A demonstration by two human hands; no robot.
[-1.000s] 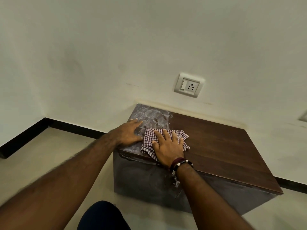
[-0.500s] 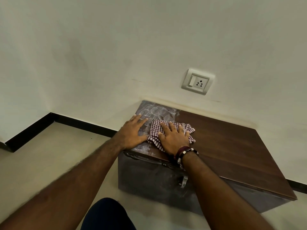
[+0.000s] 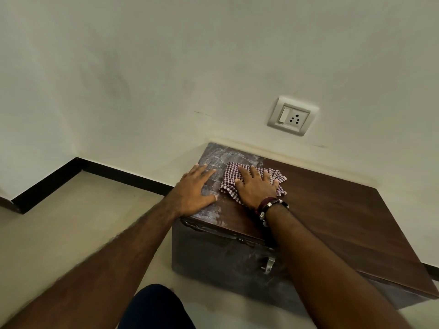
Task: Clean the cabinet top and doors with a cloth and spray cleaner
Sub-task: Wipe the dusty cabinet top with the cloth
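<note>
Flat right hand (image 3: 257,188) presses checked cloth (image 3: 229,178) onto cabinet top (image 3: 332,210).

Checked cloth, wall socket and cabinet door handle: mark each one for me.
checked cloth (image 3: 273,173): head view, bare fold beyond the fingers.
wall socket (image 3: 292,116): head view, faceplate middle.
cabinet door handle (image 3: 268,263): head view, metal grip.
</note>
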